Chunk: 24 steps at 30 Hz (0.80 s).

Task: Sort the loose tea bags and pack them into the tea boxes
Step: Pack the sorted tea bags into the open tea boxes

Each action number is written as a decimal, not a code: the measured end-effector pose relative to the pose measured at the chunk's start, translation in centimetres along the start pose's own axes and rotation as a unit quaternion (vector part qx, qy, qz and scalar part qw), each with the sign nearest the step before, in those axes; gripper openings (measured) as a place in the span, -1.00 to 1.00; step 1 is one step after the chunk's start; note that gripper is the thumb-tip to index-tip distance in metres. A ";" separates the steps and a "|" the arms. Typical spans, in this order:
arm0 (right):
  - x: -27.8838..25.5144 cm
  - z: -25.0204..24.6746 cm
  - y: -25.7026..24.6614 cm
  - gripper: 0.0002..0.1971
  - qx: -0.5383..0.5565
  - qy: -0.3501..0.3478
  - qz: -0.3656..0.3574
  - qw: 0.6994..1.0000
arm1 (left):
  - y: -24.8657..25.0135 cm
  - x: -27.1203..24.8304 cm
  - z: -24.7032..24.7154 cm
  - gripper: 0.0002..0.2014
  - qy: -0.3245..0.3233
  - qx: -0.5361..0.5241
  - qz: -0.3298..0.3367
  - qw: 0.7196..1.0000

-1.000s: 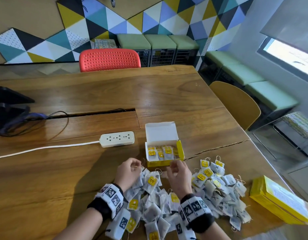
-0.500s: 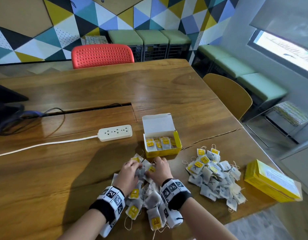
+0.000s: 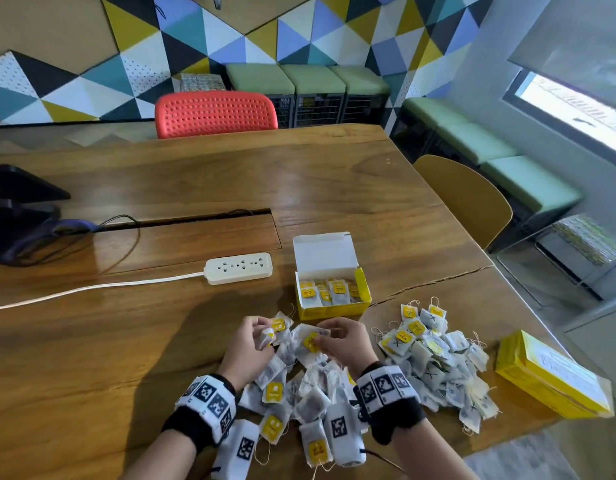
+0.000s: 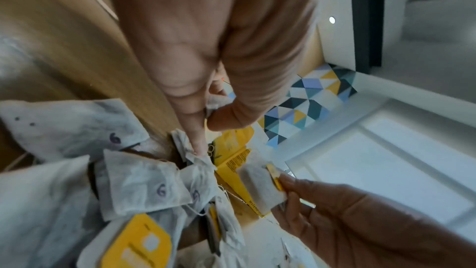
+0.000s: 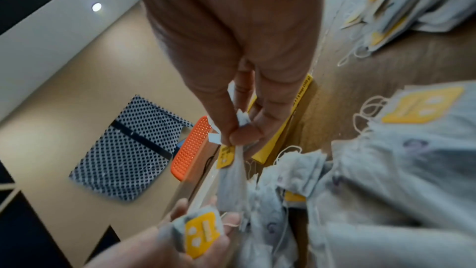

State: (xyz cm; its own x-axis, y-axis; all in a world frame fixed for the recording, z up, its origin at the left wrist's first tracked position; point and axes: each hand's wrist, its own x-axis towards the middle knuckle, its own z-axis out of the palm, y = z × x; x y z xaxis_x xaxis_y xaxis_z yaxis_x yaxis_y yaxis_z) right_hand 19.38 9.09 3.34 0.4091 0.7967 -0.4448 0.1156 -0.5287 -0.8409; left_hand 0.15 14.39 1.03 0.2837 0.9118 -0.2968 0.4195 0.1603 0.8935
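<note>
A white paper tea bag with a yellow tag [image 3: 311,339] is pinched at its top edge by the right hand [image 3: 341,342]; another [image 3: 280,325] is pinched in the left hand [image 3: 247,344], apparently for checking marks before packing. Both are held over the near pile of loose tea bags [image 3: 299,393], just before the open yellow cardboard tea box [image 3: 330,296], part-filled. Room remains inside. The closed yellow box [image 3: 552,375] lies at the wooden table's [image 3: 91,341] right edge.

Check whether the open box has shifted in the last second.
No. The open box sits just right of the power strip, with the same gap as before; only the camera view has shifted.
</note>
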 end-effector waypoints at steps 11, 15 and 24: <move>-2.3 0.2 -0.1 -0.82 0.262 -0.076 0.094 0.957 | 0.4 -1.5 -0.4 -0.46 -0.073 -0.215 -0.063 0.972; -2.5 0.3 0.0 -0.74 0.267 -0.087 0.094 0.955 | 0.9 -1.8 -0.2 -0.67 -0.079 -0.266 -0.087 0.957; -2.8 0.2 0.2 -0.81 0.254 -0.078 0.096 0.959 | 0.8 -1.7 -0.2 -0.79 -0.067 -0.231 -0.067 0.968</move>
State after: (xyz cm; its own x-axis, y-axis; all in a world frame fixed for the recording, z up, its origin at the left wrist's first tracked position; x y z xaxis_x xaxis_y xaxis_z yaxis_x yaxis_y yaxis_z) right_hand 18.08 6.87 4.36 0.2334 0.7541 -0.6139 -0.4197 -0.4913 -0.7632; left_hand -0.15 13.02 2.34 0.3757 0.8188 -0.4341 0.0384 0.4542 0.8900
